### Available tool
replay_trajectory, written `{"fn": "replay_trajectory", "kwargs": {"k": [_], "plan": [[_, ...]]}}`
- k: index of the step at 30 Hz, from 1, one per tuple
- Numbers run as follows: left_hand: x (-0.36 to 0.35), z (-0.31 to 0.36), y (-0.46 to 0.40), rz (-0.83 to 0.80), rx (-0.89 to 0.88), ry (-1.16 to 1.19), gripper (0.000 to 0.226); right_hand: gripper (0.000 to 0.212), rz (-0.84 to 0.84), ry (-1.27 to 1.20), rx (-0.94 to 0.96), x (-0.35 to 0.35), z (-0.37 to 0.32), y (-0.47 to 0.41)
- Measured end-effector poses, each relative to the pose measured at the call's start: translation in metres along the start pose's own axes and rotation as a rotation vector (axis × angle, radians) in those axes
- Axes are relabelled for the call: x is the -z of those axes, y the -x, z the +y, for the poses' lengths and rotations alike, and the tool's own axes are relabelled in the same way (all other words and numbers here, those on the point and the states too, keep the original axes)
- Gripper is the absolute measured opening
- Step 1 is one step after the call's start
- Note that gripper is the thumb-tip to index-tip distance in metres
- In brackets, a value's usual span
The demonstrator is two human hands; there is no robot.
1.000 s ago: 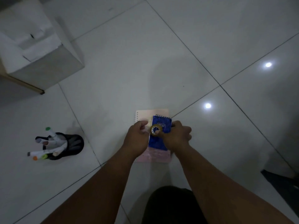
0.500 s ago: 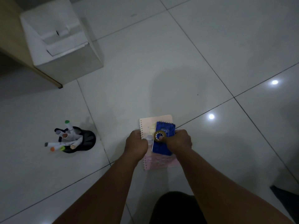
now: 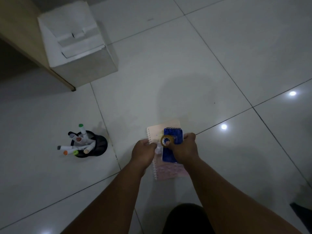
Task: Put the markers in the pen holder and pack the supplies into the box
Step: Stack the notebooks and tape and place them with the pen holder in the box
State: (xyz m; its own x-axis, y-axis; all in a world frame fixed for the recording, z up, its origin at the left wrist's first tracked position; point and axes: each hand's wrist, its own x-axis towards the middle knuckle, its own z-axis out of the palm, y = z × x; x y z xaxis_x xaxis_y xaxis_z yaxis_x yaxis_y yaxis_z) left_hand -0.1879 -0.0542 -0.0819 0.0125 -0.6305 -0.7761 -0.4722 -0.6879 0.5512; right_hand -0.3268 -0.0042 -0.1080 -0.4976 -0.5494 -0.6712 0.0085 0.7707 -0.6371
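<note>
A pink spiral notebook (image 3: 166, 172) is held over the floor with a small blue notepad (image 3: 173, 137) stacked on it. A roll of brownish tape (image 3: 166, 140) sits on the notepad. My left hand (image 3: 143, 153) grips the stack's left edge. My right hand (image 3: 184, 149) grips the right side, its thumb pressing on the tape roll. A black mesh pen holder (image 3: 98, 146) stands on the floor to the left with several markers (image 3: 81, 141) sticking out of it. The white cardboard box (image 3: 77, 48) stands at the upper left, its top flaps folded in.
A light wooden furniture edge (image 3: 20, 36) runs behind the box at the far left. The floor is glossy white tile with dark grout lines (image 3: 219, 62) and bright light reflections. My dark-clothed knee (image 3: 185, 218) shows at the bottom.
The view has shifted, so the box and pen holder sit further right and lower in frame. Both hands closed tighter on the stack and have lifted it slightly.
</note>
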Motion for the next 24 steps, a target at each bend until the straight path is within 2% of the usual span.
{"fn": "replay_trajectory", "kwargs": {"k": [1, 2, 6, 11, 14, 17, 21, 22, 24], "plan": [[0.001, -0.001, -0.002, -0.006, 0.007, 0.025, 0.01, 0.063, -0.004, -0.016, 0.021, 0.001, 0.0, 0.002], [0.002, -0.003, -0.005, -0.017, 0.01, 0.053, 0.007, 0.064, -0.017, -0.031, 0.038, 0.002, 0.003, 0.001], [0.0, -0.004, -0.01, -0.014, -0.007, 0.13, 0.024, 0.057, -0.082, -0.089, 0.105, 0.007, 0.007, 0.001], [-0.004, 0.009, -0.006, 0.008, -0.024, 0.267, 0.034, 0.036, -0.159, -0.031, 0.241, 0.014, 0.002, -0.001], [-0.003, 0.03, 0.001, 0.016, -0.03, 0.304, 0.045, 0.056, -0.091, -0.008, 0.303, 0.02, -0.008, -0.001], [0.005, 0.058, 0.011, 0.033, -0.049, 0.331, 0.051, 0.049, -0.202, -0.163, 0.284, 0.033, -0.03, 0.007], [0.026, 0.095, 0.021, 0.044, -0.074, 0.382, 0.047, 0.065, -0.257, -0.199, 0.286, 0.049, -0.069, 0.011], [0.032, 0.103, 0.024, 0.027, -0.085, 0.4, 0.05, 0.062, -0.267, -0.203, 0.278, 0.05, -0.081, 0.011], [0.045, 0.116, 0.03, -0.005, -0.109, 0.389, 0.061, 0.039, -0.31, -0.206, 0.284, 0.05, -0.105, 0.01]]}}
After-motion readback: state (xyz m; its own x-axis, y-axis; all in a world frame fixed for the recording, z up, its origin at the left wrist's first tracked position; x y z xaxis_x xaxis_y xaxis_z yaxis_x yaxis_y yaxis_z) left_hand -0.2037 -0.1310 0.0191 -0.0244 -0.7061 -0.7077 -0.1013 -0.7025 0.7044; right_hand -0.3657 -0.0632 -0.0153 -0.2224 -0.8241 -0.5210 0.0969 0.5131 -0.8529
